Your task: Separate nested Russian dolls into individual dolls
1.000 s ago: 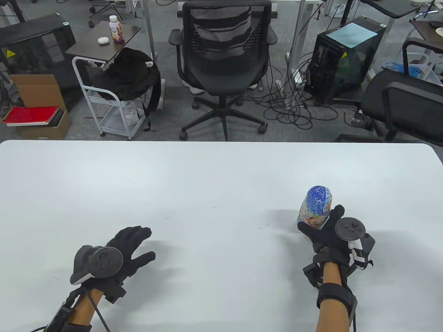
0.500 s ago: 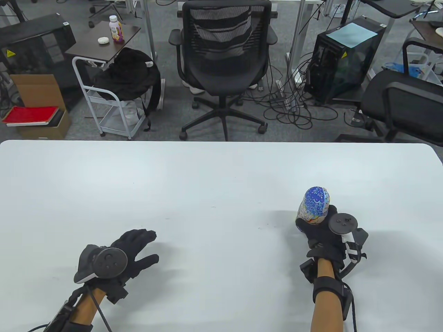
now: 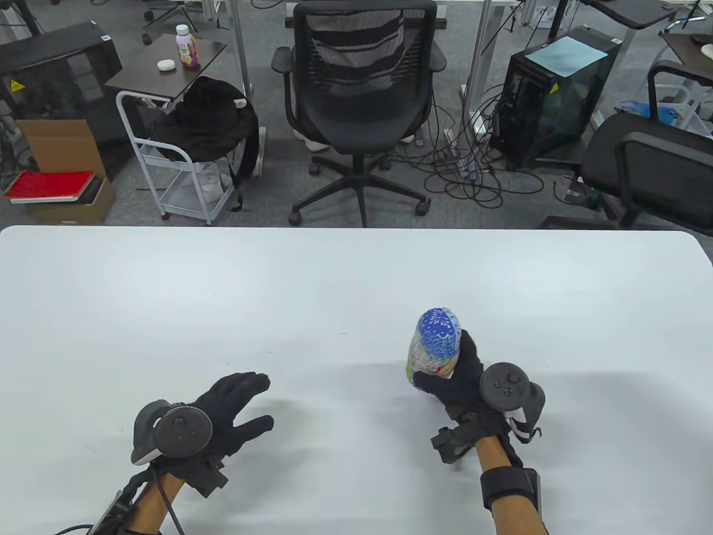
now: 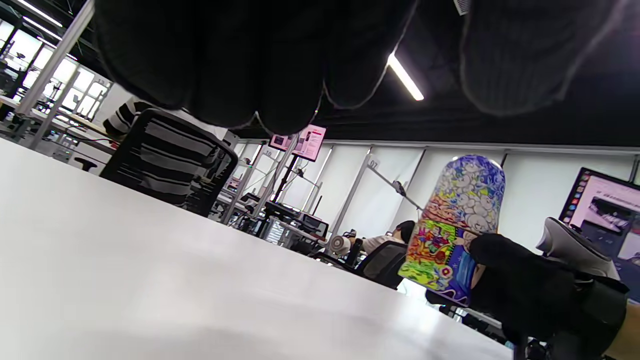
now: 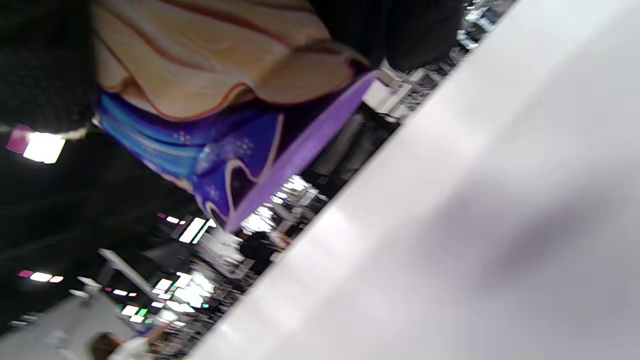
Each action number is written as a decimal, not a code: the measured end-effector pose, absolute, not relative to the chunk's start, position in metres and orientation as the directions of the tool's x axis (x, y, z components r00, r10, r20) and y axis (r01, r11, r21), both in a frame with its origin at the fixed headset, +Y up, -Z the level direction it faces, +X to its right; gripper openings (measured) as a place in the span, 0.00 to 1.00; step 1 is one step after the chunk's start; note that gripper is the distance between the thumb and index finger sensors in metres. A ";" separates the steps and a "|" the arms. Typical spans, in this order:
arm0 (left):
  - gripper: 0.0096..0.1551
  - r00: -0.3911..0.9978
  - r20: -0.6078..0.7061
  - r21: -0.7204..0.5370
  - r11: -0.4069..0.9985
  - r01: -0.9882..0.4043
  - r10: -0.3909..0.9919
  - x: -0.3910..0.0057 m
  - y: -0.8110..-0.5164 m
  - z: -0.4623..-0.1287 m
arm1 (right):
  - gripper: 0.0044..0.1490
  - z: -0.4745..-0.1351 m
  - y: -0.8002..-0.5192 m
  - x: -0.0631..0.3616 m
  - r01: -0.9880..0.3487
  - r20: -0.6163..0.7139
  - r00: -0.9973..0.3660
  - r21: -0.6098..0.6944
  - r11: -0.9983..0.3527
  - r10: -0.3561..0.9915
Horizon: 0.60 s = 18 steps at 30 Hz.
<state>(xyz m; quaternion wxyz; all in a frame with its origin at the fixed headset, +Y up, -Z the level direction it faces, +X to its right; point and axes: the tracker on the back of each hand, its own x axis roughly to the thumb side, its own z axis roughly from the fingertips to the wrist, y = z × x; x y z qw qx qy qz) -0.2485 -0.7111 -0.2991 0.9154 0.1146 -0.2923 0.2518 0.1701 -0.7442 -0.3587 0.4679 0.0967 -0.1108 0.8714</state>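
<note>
A nested doll (image 3: 435, 348) with a blue patterned top and a multicoloured body is held upright in the air above the white table (image 3: 334, 290). My right hand (image 3: 454, 374) grips its lower body from the right and behind. The doll also shows in the left wrist view (image 4: 452, 227) and close up in the right wrist view (image 5: 225, 115), its base clear of the table. My left hand (image 3: 237, 404) is open and empty, fingers spread, low over the table at the front left. Its fingers (image 4: 240, 55) hang in at the top of the left wrist view.
The white table's far edge (image 3: 356, 228) runs across the middle of the table view. Beyond it stand a black office chair (image 3: 359, 106), a small white cart (image 3: 178, 167) and a computer tower (image 3: 551, 95) on the floor.
My right hand has lifted the doll off the table and carried it left and nearer to me. My left hand has drifted a little to the right, still open.
</note>
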 end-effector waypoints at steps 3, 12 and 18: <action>0.46 0.675 0.620 0.054 0.837 -0.545 0.400 -0.235 -0.706 -0.293 | 0.77 -0.343 -0.735 0.136 -0.856 0.330 -0.475 0.044 -0.516 0.816; 0.68 0.386 0.577 -0.248 0.604 -0.757 0.720 -0.189 -0.686 -0.312 | 0.77 -0.315 -0.723 0.074 -0.811 0.461 -0.400 0.224 -0.540 0.792; 0.66 0.192 0.557 -0.360 0.444 -0.821 0.808 -0.150 -0.694 -0.324 | 0.76 -0.311 -0.728 0.071 -0.799 0.464 -0.404 0.241 -0.551 0.789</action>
